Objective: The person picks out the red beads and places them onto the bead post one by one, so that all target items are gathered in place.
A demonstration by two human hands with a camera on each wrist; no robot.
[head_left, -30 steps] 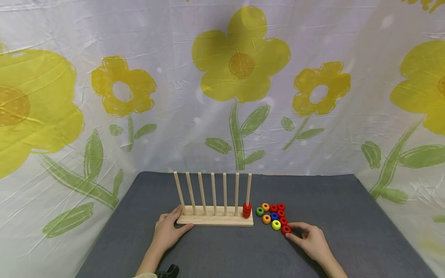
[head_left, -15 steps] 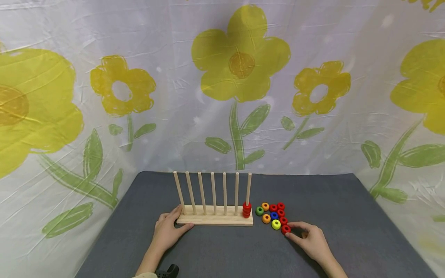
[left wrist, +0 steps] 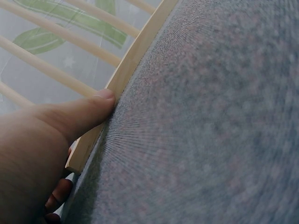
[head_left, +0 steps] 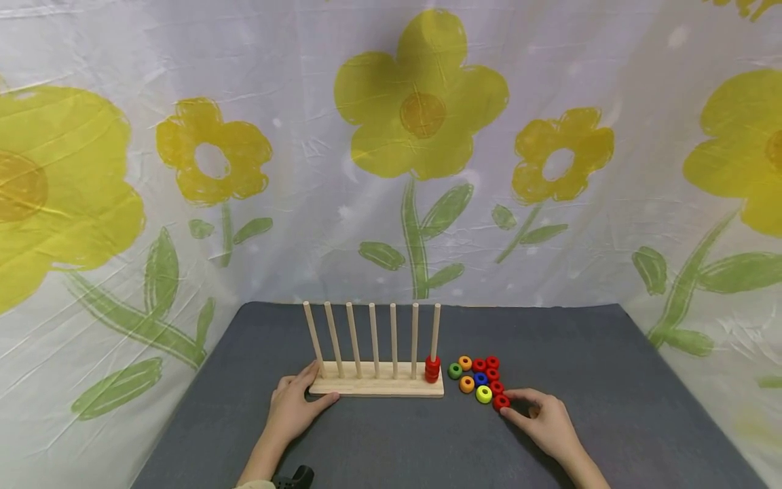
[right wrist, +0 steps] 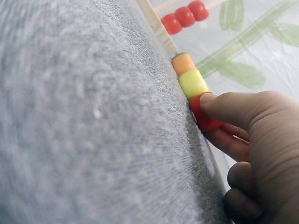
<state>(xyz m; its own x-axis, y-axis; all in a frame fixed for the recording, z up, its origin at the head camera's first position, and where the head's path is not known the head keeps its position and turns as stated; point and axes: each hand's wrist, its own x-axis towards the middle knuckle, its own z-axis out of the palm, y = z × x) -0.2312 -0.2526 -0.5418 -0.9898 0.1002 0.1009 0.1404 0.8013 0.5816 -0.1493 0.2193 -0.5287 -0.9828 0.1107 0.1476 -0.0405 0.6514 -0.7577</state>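
A wooden peg rack (head_left: 375, 388) with a row of upright pegs stands on the table. My left hand (head_left: 293, 409) grips its left end, and in the left wrist view the thumb (left wrist: 96, 106) presses on the front edge of the base (left wrist: 135, 52). Three red beads (head_left: 432, 370) are stacked on the rightmost peg. Right of the rack, my right hand (head_left: 546, 422) pinches a red bead (head_left: 501, 402) between thumb and fingers, at the near end of a cluster of loose beads. The right wrist view shows this red bead (right wrist: 198, 111) low against the cloth, beside a yellow bead (right wrist: 193, 84).
Loose beads lie close together between rack and right hand: green (head_left: 455, 371), blue (head_left: 480, 378), orange (head_left: 467, 384), yellow (head_left: 484, 394) and several red ones. Dark grey cloth (head_left: 391, 445) covers the table. A flower-printed curtain (head_left: 293, 224) hangs behind it.
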